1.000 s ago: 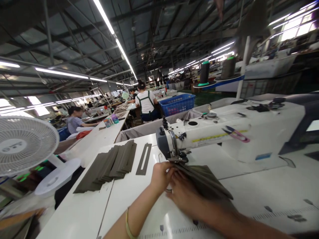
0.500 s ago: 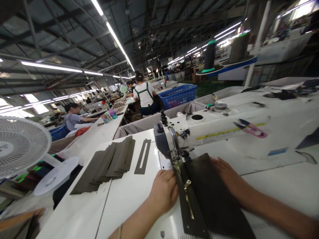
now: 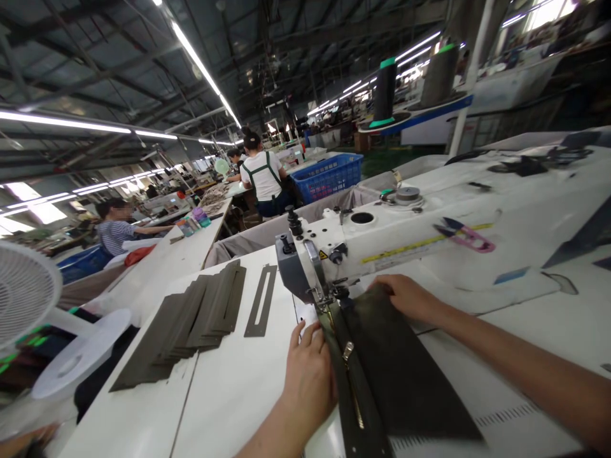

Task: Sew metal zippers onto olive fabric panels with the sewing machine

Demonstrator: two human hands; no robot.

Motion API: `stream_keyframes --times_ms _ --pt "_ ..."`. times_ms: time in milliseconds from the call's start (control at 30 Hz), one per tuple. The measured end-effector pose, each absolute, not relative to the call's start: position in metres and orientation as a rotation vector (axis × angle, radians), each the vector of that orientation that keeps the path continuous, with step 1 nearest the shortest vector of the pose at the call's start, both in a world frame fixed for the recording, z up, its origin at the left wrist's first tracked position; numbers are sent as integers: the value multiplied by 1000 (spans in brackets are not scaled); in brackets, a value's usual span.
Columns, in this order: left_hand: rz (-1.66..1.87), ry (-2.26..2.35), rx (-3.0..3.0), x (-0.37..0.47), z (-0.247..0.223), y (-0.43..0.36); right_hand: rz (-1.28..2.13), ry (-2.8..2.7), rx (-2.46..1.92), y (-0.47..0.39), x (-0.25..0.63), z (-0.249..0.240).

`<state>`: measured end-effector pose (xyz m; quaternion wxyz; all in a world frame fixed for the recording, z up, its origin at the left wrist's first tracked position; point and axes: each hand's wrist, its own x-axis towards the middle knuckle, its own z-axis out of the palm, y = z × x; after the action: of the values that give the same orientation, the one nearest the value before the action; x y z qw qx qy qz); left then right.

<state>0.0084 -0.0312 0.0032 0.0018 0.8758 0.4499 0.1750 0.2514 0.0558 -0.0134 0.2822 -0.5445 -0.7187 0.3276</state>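
Note:
A dark olive fabric piece (image 3: 405, 375) lies under the head of a white sewing machine (image 3: 420, 235), its far end at the presser foot. A gold zipper (image 3: 351, 375) with its pull runs along the strip at its left side. My left hand (image 3: 312, 366) rests at the strip's left edge near the needle, its fingers apart and its thumb side hidden. At the fabric's far right corner my right hand (image 3: 401, 296) pinches the edge, which is slightly raised.
Stacked olive pieces (image 3: 191, 318) and a slotted piece (image 3: 261, 302) lie left on the table. Beyond are a white fan (image 3: 28, 292), a blue basket (image 3: 329, 178), thread cones (image 3: 384, 92) and seated people (image 3: 262, 175). Pink snips (image 3: 470, 238) lie on the machine.
My right hand has gone from lying flat by the fabric to gripping its far right corner. The fingers of my left hand have spread somewhat. The whole view has shifted.

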Motion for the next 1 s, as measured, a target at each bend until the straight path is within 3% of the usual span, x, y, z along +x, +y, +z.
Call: stream_keyframes --times_ms 267,467,733,867,1000 --pt "589 1447 2655 8 4 -35 608 -1943 -1506 45 252 -10" --pt "591 1446 2677 8 -1 -34 -85 -2135 -1714 45 242 -23" --pt "754 1415 2663 8 -6 -35 -396 -2221 -1538 27 217 -11" --pt "891 1514 2570 6 -7 -38 -266 -2214 -1101 7 190 -24" --pt "918 1451 2627 1 -14 -33 -145 -2261 -967 2 183 -38"
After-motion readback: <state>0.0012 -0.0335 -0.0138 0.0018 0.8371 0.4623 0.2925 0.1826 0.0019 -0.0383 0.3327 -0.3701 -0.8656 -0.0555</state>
